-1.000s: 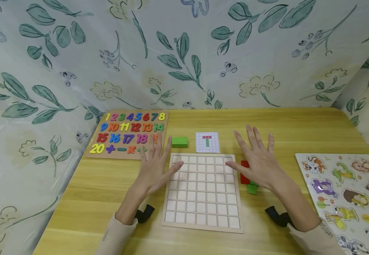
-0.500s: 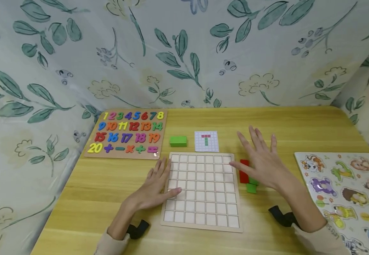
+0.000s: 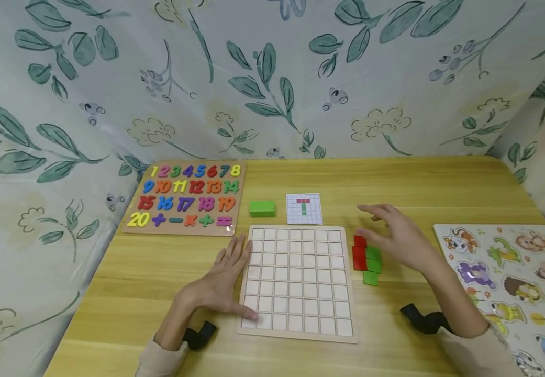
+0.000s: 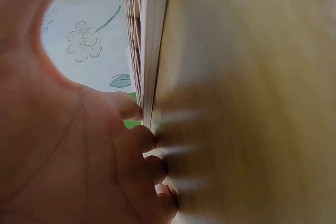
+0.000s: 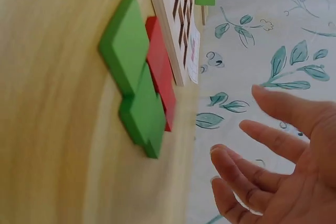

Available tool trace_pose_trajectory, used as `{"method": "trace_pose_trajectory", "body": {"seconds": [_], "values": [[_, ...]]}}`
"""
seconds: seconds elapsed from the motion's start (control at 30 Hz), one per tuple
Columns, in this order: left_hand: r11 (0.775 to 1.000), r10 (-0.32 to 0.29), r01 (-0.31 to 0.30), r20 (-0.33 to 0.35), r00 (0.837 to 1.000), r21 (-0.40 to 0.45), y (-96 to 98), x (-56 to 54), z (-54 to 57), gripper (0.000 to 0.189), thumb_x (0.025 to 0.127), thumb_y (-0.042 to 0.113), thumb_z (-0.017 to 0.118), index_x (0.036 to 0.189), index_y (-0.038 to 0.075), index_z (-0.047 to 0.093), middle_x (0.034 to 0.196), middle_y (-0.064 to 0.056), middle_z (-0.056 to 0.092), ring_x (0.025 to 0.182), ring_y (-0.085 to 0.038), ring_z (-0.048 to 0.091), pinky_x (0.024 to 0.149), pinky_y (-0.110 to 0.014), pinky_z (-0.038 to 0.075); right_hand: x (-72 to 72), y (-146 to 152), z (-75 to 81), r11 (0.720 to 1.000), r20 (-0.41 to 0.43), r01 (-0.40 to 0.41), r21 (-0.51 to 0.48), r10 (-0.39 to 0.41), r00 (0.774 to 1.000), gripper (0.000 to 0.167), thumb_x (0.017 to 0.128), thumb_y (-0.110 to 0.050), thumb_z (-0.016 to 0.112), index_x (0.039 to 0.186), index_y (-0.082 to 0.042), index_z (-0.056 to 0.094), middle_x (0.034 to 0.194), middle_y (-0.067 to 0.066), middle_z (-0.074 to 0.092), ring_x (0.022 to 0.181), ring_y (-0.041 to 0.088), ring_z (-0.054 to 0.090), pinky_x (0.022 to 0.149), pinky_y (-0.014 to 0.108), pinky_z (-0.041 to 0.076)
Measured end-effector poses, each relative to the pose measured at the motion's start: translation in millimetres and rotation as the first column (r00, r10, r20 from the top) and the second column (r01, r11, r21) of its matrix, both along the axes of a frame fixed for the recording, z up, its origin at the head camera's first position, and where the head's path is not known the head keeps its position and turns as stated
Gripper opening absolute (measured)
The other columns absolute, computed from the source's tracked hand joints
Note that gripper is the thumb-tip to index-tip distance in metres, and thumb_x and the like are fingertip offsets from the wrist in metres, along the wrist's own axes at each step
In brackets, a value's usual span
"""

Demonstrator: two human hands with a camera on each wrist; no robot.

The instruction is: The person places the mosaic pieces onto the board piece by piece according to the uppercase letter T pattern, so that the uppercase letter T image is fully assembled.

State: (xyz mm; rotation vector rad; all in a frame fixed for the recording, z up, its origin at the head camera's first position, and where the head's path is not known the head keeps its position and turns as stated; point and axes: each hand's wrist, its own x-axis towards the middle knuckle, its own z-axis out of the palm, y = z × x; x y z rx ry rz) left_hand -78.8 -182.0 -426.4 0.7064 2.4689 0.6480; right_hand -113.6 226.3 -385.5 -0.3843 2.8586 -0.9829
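1. Right grip point(image 3: 401, 238), head view: wide, thumb apart from loosely bent fingers, nothing held. Red tiles point(image 3: 359, 258) and green tiles point(image 3: 374, 266) lie on the table point(image 3: 159, 283) to its left and a bit nearer the person. Cluster's long axis runs away from the person, along the right side of the wooden grid board point(image 3: 296, 274). Right grip is clearly the nearer one; left grip point(image 3: 213, 285) is across the board.
2. Head view, left grip: spread, nothing held. Fingers lie along the board's left edge, thumb over its near-left corner.
3. Head view, writing: number board point(image 3: 182, 195) reads 1 to 20 plus arithmetic signs. Pattern card point(image 3: 304, 209) shows a T shape, red bar on green stem, on a grid. Green block point(image 3: 262, 209) sits between those two. Animal puzzle board point(image 3: 508, 256) at far right, no legible words. No brand readable.
4. Left wrist view: fingertips down by the board's side wall, at the table surface; thumb tip out of frame.
5. Right wrist view: grip empty, fingers apart, well clear of the tiles. Tiles lie flat, red between green and the board.
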Motion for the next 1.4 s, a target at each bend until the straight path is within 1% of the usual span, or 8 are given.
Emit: {"method": "trace_pose_trajectory", "body": {"seconds": [0.1, 0.2, 0.33, 0.47, 0.67, 0.9, 1.13, 1.4], "values": [[1.000, -0.012, 0.011, -0.015, 1.000, -0.008, 0.0, 0.8, 0.0, 0.156, 0.063, 0.057, 0.095, 0.164, 0.002, -0.010, 0.169, -0.021, -0.026, 0.158, -0.042, -0.023, 0.129, -0.062, -0.005, -3.3, 2.5, -6.9, 0.996, 0.075, 0.036, -0.079, -0.031, 0.997, 0.053, 0.099, -0.027, 0.072, 0.145, -0.006, 0.058, 0.134, 0.022, 0.064, 0.108, 0.034, 0.062, 0.081, 0.040, 0.056], [1.000, -0.013, 0.013, -0.013, 1.000, -0.008, -0.6, 1.2, -0.3, 0.162, 0.057, 0.054, 0.099, 0.164, 0.001, -0.010, 0.168, -0.023, -0.027, 0.157, -0.042, -0.024, 0.129, -0.062, -0.006, -6.9, 5.5, -14.5, 0.987, 0.190, 0.075, -0.145, -0.047, 0.981, 0.051, 0.098, -0.024, 0.074, 0.143, -0.004, 0.060, 0.129, 0.023, 0.067, 0.102, 0.028, 0.062, 0.075, 0.026, 0.052], [1.000, -0.012, 0.012, -0.006, 1.000, -0.006, -0.7, 2.1, -0.7, 0.166, 0.053, 0.053, 0.101, 0.163, 0.000, -0.011, 0.168, -0.023, -0.028, 0.157, -0.042, -0.025, 0.129, -0.062, -0.007, -10.0, 14.0, -24.3, 0.963, 0.326, 0.120, -0.242, -0.035, 0.945, 0.054, 0.097, -0.027, 0.074, 0.143, -0.002, 0.060, 0.128, 0.022, 0.066, 0.102, 0.021, 0.061, 0.076, 0.022, 0.054], [1.000, -0.011, 0.011, -0.005, 1.000, -0.007, 0.3, 2.9, -0.8, 0.168, 0.049, 0.050, 0.102, 0.163, 0.000, -0.011, 0.168, -0.023, -0.029, 0.157, -0.043, -0.026, 0.129, -0.062, -0.008, -12.9, 23.6, -29.3, 0.952, 0.381, 0.130, -0.277, -0.015, 0.925, 0.051, 0.097, -0.027, 0.074, 0.140, -0.003, 0.063, 0.123, 0.016, 0.066, 0.097, 0.016, 0.060, 0.078, 0.022, 0.054], [1.000, -0.005, 0.005, -0.002, 1.000, -0.014, 1.4, 3.4, -1.3, 0.170, 0.048, 0.050, 0.103, 0.163, 0.001, -0.012, 0.168, -0.022, -0.029, 0.157, -0.042, -0.026, 0.128, -0.062, -0.008, -19.0, 26.9, -30.9, 0.968, 0.390, 0.108, -0.227, -0.011, 0.921, 0.040, 0.093, -0.021, 0.078, 0.129, -0.005, 0.071, 0.102, 0.007, 0.062, 0.086, 0.016, 0.053, 0.070, 0.023, 0.047], [1.000, -0.007, 0.007, 0.000, 1.000, -0.008, 0.8, 3.9, -1.4, 0.169, 0.049, 0.049, 0.103, 0.163, 0.000, -0.012, 0.168, -0.023, -0.029, 0.156, -0.043, -0.026, 0.128, -0.063, -0.008, -23.7, 18.6, -29.5, 0.982, 0.346, 0.077, -0.172, -0.013, 0.938, 0.030, 0.090, -0.012, 0.080, 0.119, -0.003, 0.077, 0.085, 0.003, 0.056, 0.077, 0.014, 0.047, 0.062, 0.024, 0.041], [1.000, -0.008, 0.008, -0.011, 1.000, -0.015, 0.9, 3.4, -1.7, 0.170, 0.048, 0.051, 0.102, 0.163, 0.000, -0.012, 0.168, -0.023, -0.029, 0.157, -0.043, -0.025, 0.128, -0.063, -0.008, -25.2, 18.4, -31.5, 0.979, 0.333, 0.106, -0.175, -0.043, 0.942, 0.030, 0.091, -0.014, 0.080, 0.118, -0.002, 0.077, 0.082, 0.001, 0.053, 0.076, 0.013, 0.046, 0.062, 0.024, 0.038], [1.000, -0.005, 0.005, -0.004, 1.000, -0.005, 1.0, 3.9, -2.1, 0.169, 0.048, 0.050, 0.102, 0.163, 0.000, -0.012, 0.168, -0.023, -0.029, 0.157, -0.043, -0.026, 0.128, -0.063, -0.008, -27.4, 22.8, -34.0, 0.983, 0.305, 0.085, -0.164, -0.032, 0.952, 0.036, 0.088, -0.015, 0.083, 0.121, -0.003, 0.075, 0.085, 0.004, 0.054, 0.073, 0.013, 0.046, 0.059, 0.023, 0.037]]}}
